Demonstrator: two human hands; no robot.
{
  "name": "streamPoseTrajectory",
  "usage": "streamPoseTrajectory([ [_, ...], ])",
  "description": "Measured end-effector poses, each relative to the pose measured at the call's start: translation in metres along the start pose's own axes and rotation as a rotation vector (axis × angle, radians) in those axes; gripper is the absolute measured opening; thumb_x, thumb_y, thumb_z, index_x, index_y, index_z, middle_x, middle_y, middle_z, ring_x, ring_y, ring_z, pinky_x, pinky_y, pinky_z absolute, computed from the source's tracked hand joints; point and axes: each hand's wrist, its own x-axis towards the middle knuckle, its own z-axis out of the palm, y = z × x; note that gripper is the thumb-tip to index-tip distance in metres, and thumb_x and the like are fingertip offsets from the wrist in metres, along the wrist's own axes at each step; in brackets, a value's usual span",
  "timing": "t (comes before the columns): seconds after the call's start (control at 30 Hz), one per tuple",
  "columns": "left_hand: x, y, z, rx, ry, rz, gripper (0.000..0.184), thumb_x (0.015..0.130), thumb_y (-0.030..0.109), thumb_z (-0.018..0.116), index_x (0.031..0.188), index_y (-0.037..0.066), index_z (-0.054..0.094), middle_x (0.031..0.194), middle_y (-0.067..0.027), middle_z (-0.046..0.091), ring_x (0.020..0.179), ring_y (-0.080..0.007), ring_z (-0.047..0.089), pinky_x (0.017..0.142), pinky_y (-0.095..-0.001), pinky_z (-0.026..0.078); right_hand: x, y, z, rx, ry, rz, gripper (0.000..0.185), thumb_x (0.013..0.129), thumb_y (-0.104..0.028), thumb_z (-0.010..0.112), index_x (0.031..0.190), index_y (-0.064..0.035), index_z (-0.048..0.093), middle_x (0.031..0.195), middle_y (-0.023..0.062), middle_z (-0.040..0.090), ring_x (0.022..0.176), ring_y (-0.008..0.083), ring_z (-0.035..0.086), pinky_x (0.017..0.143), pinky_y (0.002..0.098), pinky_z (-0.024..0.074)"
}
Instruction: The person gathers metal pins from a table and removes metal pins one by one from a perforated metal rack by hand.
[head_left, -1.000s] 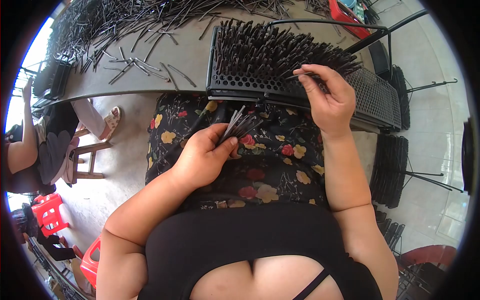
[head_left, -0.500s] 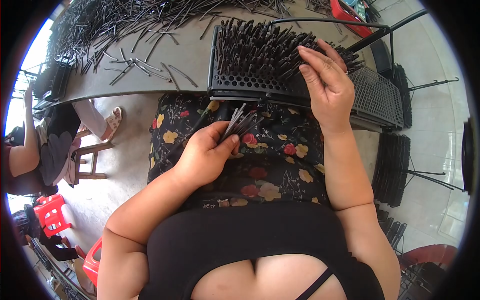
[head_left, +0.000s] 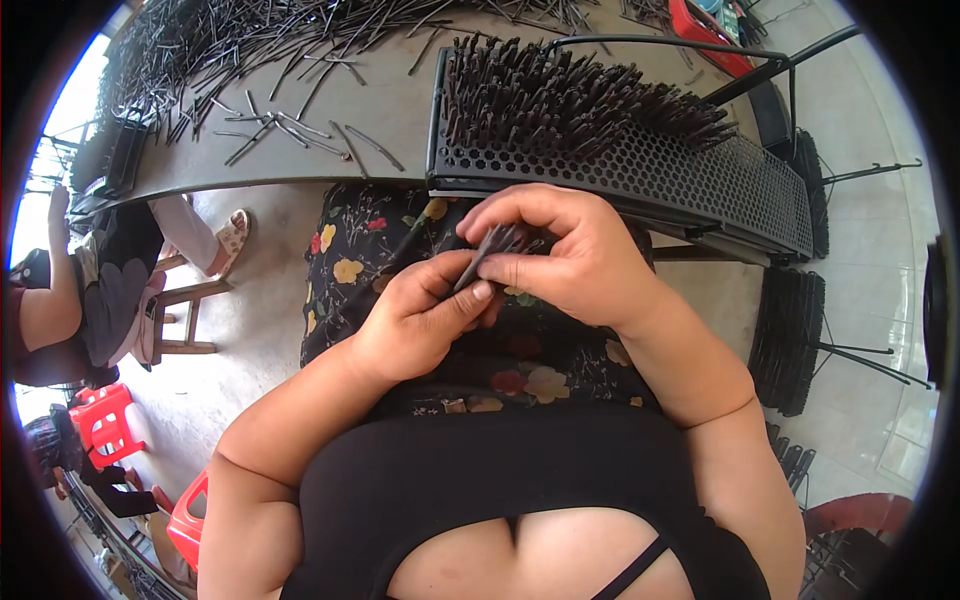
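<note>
My left hand (head_left: pixel 415 315) is closed around a small bundle of thin dark sticks (head_left: pixel 488 250) in front of my lap. From the right, my right hand (head_left: pixel 565 255) closes over the upper ends of the same bundle, its thumb and fingers around the tips. Just beyond my hands stands a black perforated rack (head_left: pixel 690 175), its round holes in rows. Many dark sticks (head_left: pixel 540 100) stand upright, packed close, in its left and middle part.
A heap of loose dark sticks (head_left: pixel 230 60) covers the table's (head_left: pixel 290 165) far left. Left of me are another person's arm (head_left: pixel 55 300), a wooden stool (head_left: pixel 185 300) and red plastic stools (head_left: pixel 108 425). Filled black racks (head_left: pixel 785 340) stand on the floor at right.
My right hand has come down from the sticks in the rack to the bundle in my left hand, and its fingers have closed there. My left hand has hardly moved.
</note>
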Motion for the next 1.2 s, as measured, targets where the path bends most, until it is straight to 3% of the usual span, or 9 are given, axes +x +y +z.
streamPoseTrajectory([
  [0.07, -0.001, -0.001, -0.002, 0.086, -0.008, 0.033, 0.016, 0.104, 0.017, 0.053, 0.109, 0.003, 0.060, 0.088, 0.0017, 0.059, 0.079, -0.0061, 0.051, 0.070, -0.0221, 0.043, 0.002, -0.001, 0.006, 0.528, -0.045, 0.226, 0.027, 0.082, 0.004, 0.072, 0.108, -0.0012, 0.067, 0.109, 0.0115, 0.070, 0.093, 0.0145, 0.066, 0.080, 0.0265, 0.0529],
  [0.17, 0.001, -0.013, -0.005, 0.217, 0.047, 0.160, 0.020, 0.103, 0.017, 0.055, 0.118, 0.004, 0.057, 0.088, -0.0022, 0.060, 0.067, -0.0049, 0.045, 0.057, -0.0190, 0.034, 0.004, -0.003, 0.004, 0.778, -0.006, 0.351, 0.017, 0.084, 0.007, 0.068, 0.099, -0.0003, 0.066, 0.108, 0.0149, 0.070, 0.093, 0.0156, 0.067, 0.085, 0.0284, 0.0546],
  [0.2, 0.000, -0.012, -0.005, 0.216, 0.051, 0.161, 0.020, 0.103, 0.017, 0.055, 0.118, 0.004, 0.057, 0.088, -0.0022, 0.060, 0.067, -0.0049, 0.045, 0.057, -0.0190, 0.034, 0.005, 0.000, 0.003, 0.717, 0.048, 0.297, 0.012, 0.087, 0.006, 0.066, 0.096, -0.0004, 0.065, 0.104, 0.0158, 0.070, 0.090, 0.0160, 0.068, 0.081, 0.0275, 0.0557],
  [0.27, -0.001, -0.007, -0.006, 0.086, 0.052, 0.020, 0.018, 0.103, 0.017, 0.054, 0.115, 0.005, 0.058, 0.086, -0.0016, 0.059, 0.065, -0.0049, 0.043, 0.055, -0.0186, 0.032, 0.012, 0.002, 0.000, 0.686, 0.187, 0.200, 0.006, 0.089, 0.001, 0.068, 0.095, -0.0006, 0.066, 0.093, 0.0085, 0.073, 0.081, 0.0098, 0.067, 0.067, 0.0213, 0.0531],
  [0.33, 0.002, -0.006, -0.004, -0.103, 0.181, -0.056, 0.017, 0.103, 0.017, 0.054, 0.114, 0.005, 0.058, 0.083, -0.0004, 0.058, 0.061, -0.0051, 0.041, 0.052, -0.0192, 0.030, 0.021, -0.004, -0.007, 0.644, 0.399, 0.074, 0.023, 0.090, 0.001, 0.068, 0.111, -0.0012, 0.058, 0.091, 0.0104, 0.073, 0.081, 0.0112, 0.068, 0.063, 0.0203, 0.0511],
  [0.53, 0.009, -0.005, -0.007, -0.121, 0.353, -0.135, 0.020, 0.104, 0.017, 0.052, 0.115, 0.004, 0.062, 0.079, 0.0019, 0.054, 0.057, -0.0044, 0.036, 0.049, -0.0191, 0.028, 0.048, 0.023, 0.002, 0.037, 0.640, -0.523, 0.026, 0.086, 0.010, 0.070, 0.108, 0.0014, 0.058, 0.092, 0.0102, 0.071, 0.084, 0.0137, 0.072, 0.076, 0.0246, 0.0586],
  [1.0, 0.008, -0.006, -0.013, -0.119, 0.336, -0.075, 0.014, 0.104, 0.017, 0.052, 0.110, 0.007, 0.059, 0.079, 0.0029, 0.052, 0.058, -0.0039, 0.036, 0.049, -0.0196, 0.028, 0.070, 0.020, 0.011, -0.223, 0.607, -0.621, 0.021, 0.078, 0.005, 0.075, 0.095, -0.0041, 0.066, 0.084, 0.0082, 0.073, 0.073, 0.0217, 0.072, 0.063, 0.0274, 0.0562],
  [1.1, 0.008, -0.006, -0.014, -0.086, 0.355, -0.058, 0.012, 0.103, 0.017, 0.053, 0.108, 0.007, 0.058, 0.079, 0.0030, 0.052, 0.058, -0.0037, 0.037, 0.049, -0.0195, 0.029, 0.068, 0.020, 0.009, -0.271, 0.552, -0.504, 0.019, 0.076, 0.000, 0.078, 0.093, -0.0060, 0.069, 0.087, 0.0055, 0.074, 0.085, 0.0256, 0.073, 0.071, 0.0318, 0.0555],
  [1.2, 0.008, -0.003, -0.013, -0.063, 0.354, -0.065, 0.011, 0.103, 0.018, 0.053, 0.107, 0.008, 0.057, 0.080, 0.0028, 0.053, 0.059, -0.0035, 0.037, 0.050, -0.0192, 0.029, 0.071, 0.024, 0.005, -0.649, 0.426, -0.509, 0.016, 0.078, -0.004, 0.078, 0.094, -0.0060, 0.075, 0.108, 0.0073, 0.074, 0.119, 0.0327, 0.064, 0.095, 0.0359, 0.0484],
])
